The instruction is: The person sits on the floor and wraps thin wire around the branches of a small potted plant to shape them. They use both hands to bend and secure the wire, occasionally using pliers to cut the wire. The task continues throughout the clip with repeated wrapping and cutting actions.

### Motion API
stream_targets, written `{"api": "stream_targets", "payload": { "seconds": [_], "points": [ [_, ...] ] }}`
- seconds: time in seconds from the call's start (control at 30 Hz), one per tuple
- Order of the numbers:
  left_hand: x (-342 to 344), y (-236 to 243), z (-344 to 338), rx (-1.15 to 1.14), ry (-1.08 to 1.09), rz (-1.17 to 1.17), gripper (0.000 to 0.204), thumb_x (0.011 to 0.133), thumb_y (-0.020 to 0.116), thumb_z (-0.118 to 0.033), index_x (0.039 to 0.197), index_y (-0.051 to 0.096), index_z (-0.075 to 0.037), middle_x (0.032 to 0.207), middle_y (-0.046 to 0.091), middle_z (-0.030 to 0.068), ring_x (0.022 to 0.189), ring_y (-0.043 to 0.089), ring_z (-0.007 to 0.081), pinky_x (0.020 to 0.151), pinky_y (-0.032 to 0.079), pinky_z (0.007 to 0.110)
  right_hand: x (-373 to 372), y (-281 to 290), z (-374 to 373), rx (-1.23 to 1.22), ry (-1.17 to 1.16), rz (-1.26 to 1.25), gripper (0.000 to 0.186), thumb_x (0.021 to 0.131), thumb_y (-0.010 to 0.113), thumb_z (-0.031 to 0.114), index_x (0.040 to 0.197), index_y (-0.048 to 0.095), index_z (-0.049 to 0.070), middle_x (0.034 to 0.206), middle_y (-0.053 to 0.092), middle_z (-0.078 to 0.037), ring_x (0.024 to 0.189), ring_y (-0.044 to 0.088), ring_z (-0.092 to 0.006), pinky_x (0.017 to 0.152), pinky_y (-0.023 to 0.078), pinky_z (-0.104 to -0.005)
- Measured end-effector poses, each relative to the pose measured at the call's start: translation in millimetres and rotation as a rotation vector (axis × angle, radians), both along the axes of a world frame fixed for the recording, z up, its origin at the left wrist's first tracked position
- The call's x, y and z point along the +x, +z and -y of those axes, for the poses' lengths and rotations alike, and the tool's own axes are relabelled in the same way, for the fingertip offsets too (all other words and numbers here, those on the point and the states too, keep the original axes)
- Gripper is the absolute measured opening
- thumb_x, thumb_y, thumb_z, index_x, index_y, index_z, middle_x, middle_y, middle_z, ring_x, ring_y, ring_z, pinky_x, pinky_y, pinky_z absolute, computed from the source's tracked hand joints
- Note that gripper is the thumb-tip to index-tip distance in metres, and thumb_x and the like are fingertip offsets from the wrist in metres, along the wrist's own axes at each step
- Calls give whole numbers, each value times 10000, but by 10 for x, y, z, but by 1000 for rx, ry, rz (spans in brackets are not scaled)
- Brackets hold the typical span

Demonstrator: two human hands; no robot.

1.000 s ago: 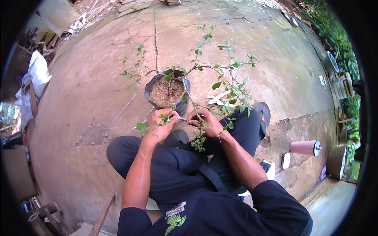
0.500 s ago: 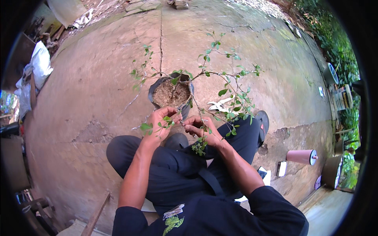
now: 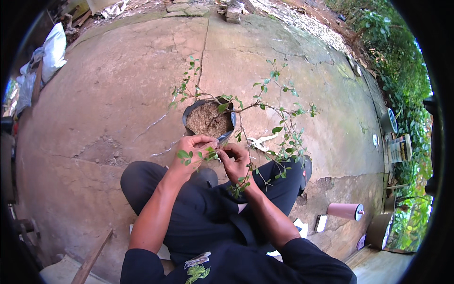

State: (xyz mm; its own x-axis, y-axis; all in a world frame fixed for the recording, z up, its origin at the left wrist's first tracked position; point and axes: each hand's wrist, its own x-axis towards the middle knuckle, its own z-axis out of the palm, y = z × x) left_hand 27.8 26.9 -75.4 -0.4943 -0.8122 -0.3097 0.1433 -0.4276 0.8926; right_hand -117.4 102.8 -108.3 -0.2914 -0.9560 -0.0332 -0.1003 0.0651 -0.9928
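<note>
A small leafy plant [image 3: 277, 129] with thin, spreading branches grows in a black planting bag [image 3: 233, 119] filled with brown soil [image 3: 203, 116]. Close to the bag's near side, my left hand [image 3: 188, 155] is closed, fingertips pinched on a thin plant branch, with leaves showing around them. My right hand [image 3: 236, 162] pinches at the same spot, thumb and forefinger touching or nearly touching the left fingertips. Whether wire is also between the fingers cannot be made out. White-handled pruning shears [image 3: 259, 143] lie right of the bag, partly behind leaves. Silvery wire [image 3: 165, 150] lies to its left.
My crossed legs in dark trousers [image 3: 198, 206] are beneath my forearms. To the right on the cracked concrete floor [image 3: 118, 94] lie a pink tumbler [image 3: 344, 211] and a phone [image 3: 321, 223]. Buckets [image 3: 400, 148] line the right edge; white sacks [image 3: 54, 52] stand far left.
My view has shifted, so the bag and floor sit a little lower in the picture. My right hand has turned more upright; both hands still pinch together at the branch.
</note>
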Motion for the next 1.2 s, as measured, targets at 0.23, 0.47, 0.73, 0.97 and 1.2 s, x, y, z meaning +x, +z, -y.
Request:
{"api": "stream_targets", "payload": {
  "seconds": [0.23, 0.47, 0.73, 0.97, 1.2],
  "points": [
    [3, -43, 6, -5, -11, 25, 131, 874, 681, -50, 961, 666, 46, 859, 676, 60, 742, 609, 67, 653, 492, 203, 47, 66, -22, -117, -92, -238, 108, 845, 699, 43, 920, 646, -13, 733, 610, -47, 670, 555, -115, 612, 450, -263],
    [13, -71, 18, 52, -43, 3, 125, 861, 688, -60, 940, 666, 34, 840, 668, 44, 740, 605, 70, 665, 482, 200, 23, 68, -34, -85, -88, -238, 48, 853, 680, 28, 874, 662, -11, 754, 645, -59, 682, 592, -115, 639, 476, -263],
    [-47, -118, -11, -38, -51, 90, 74, 861, 665, -35, 911, 659, 20, 818, 655, 36, 736, 587, 74, 691, 464, 208, -18, 89, -89, -21, -75, -116, 94, 861, 654, 50, 940, 699, 25, 809, 691, -102, 748, 661, -162, 703, 511, -295],
    [-37, -85, -11, -207, -69, 65, 47, 847, 656, -9, 815, 624, 0, 756, 616, 4, 692, 541, 62, 662, 435, 206, -9, 114, -105, -179, -83, -290, 92, 832, 667, -5, 917, 677, 29, 770, 658, -98, 688, 649, -177, 635, 510, -294],
    [-32, -105, -24, -358, -89, 252, 98, 800, 691, -32, 746, 611, -16, 697, 594, -2, 670, 512, 57, 609, 421, 239, -97, -8, -120, -296, -65, -437, 279, 732, 649, -54, 958, 694, 102, 831, 679, -94, 732, 671, -253, 634, 535, -351]
  ]
}}
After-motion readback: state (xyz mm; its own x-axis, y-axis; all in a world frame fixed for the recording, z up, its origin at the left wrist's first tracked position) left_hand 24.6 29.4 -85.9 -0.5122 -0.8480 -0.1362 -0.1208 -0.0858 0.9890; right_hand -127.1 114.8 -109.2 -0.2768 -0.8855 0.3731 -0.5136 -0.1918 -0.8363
